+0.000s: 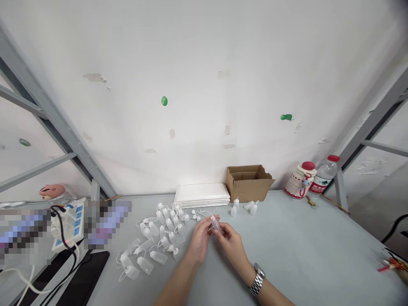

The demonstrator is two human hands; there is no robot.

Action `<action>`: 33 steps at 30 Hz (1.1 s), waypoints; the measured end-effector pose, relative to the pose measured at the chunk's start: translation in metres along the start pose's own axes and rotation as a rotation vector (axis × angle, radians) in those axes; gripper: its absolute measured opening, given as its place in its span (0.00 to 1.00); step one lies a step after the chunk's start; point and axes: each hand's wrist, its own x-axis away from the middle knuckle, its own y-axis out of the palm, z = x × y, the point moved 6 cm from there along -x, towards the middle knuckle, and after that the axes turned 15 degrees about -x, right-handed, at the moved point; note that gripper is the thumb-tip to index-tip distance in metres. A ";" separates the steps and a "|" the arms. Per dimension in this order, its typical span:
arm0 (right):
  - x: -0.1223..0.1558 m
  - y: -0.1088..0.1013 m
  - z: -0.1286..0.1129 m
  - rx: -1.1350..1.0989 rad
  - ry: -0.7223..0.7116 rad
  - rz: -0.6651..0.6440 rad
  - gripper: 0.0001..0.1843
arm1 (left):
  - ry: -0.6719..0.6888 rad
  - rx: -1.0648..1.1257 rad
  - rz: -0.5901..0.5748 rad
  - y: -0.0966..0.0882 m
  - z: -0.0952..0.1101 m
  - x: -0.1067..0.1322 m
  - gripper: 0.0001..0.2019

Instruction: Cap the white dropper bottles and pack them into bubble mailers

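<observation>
Between my two hands is a small translucent squeeze bottle (216, 225) with a white top, tilted above the grey table. My left hand (201, 238) has its fingers closed around the bottle's upper part. From the other side, my right hand (230, 238) pinches the lower body with thumb and fingers; a metal watch (257, 279) is on that wrist. To the left lie several similar bottles (158, 256) with white caps on loops, some upright and some on their sides. A few loose white caps (194, 215) lie just beyond my left hand.
A stack of white envelopes (202, 194) and an open cardboard box (248, 187) stand against the wall, with a few small bottles (235, 207) before them. At the right are a decorated flask (299, 182) and a red-capped bottle (323, 176). A power strip (72, 225) with cables sits left.
</observation>
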 end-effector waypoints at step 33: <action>0.002 -0.003 0.001 -0.012 -0.011 0.028 0.15 | -0.025 0.010 -0.049 0.005 -0.004 0.001 0.15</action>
